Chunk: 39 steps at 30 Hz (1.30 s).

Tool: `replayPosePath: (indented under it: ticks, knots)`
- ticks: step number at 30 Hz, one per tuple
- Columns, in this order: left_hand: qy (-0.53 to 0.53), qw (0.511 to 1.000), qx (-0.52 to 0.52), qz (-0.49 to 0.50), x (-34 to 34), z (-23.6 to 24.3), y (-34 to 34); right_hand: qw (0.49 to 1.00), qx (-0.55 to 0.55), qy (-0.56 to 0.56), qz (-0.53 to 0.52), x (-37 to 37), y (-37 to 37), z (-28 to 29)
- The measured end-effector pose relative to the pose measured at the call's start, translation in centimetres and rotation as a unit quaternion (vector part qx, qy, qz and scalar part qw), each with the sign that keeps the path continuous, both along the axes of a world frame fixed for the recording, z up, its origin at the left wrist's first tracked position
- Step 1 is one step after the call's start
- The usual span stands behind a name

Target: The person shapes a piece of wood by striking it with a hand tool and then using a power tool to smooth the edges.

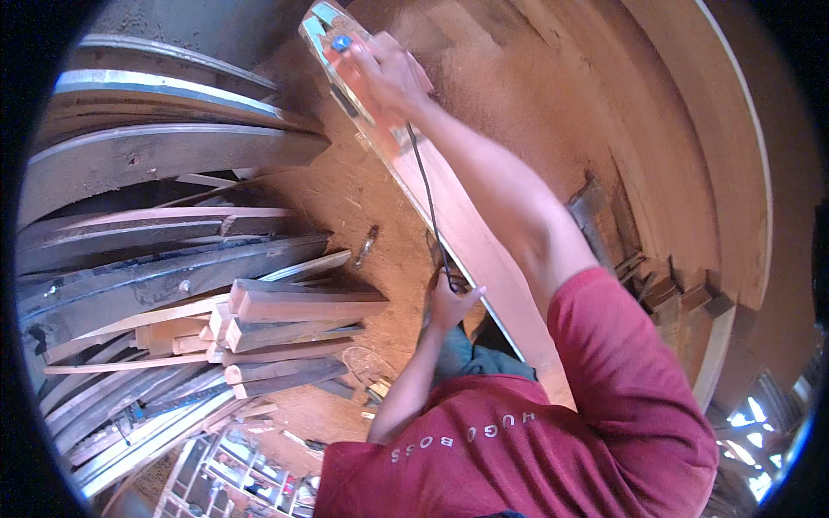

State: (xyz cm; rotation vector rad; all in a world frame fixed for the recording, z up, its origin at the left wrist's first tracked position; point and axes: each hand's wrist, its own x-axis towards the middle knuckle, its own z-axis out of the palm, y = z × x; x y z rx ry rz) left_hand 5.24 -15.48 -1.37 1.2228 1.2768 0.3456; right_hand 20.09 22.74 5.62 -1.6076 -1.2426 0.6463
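Planer point(356, 79) sits at plank point(462, 207) end, upper centre; right grip point(397, 79) clamped on it, left grip point(451, 305) unclear. Pass looks mostly done; remainder untellable.

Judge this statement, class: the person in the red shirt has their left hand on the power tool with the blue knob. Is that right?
The side is wrong: in the head view, the right hand is on the power tool with the blue knob; the left hand is lower in the picture, beside the board. The red shirt is correct.
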Motion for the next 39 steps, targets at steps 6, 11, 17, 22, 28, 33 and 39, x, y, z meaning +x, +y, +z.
replayPosePath:
  ticks: [6,11,17,22,28,33,39]
  knots:
    - [0.096,0.973,-0.044,0.204,-8.9,-1.7,-4.2,0.987,0.034,-0.139,0.070,2.4,-1.4,-0.1]
    - [0.170,0.955,-0.071,0.232,-21.9,-2.4,-14.3,0.991,-0.102,-0.071,0.052,0.0,-22.4,2.1]
    - [0.230,0.967,-0.087,0.068,-22.4,-2.6,-27.8,0.974,-0.210,0.025,0.086,4.4,-60.8,5.2]
    - [0.210,0.974,-0.086,0.004,-18.7,-1.9,-33.7,0.915,-0.390,0.092,0.056,6.7,-79.7,7.3]
    - [0.235,0.964,-0.118,0.038,-20.1,-1.9,-34.1,0.937,-0.343,0.050,0.037,5.0,-70.6,7.5]
    - [0.229,0.956,-0.126,0.132,-22.2,-1.9,-30.3,0.952,-0.286,0.105,0.038,3.7,-59.7,6.0]
    - [0.239,0.949,-0.142,0.153,-22.4,-2.0,-23.3,0.970,-0.222,0.096,0.032,1.8,-45.9,5.2]
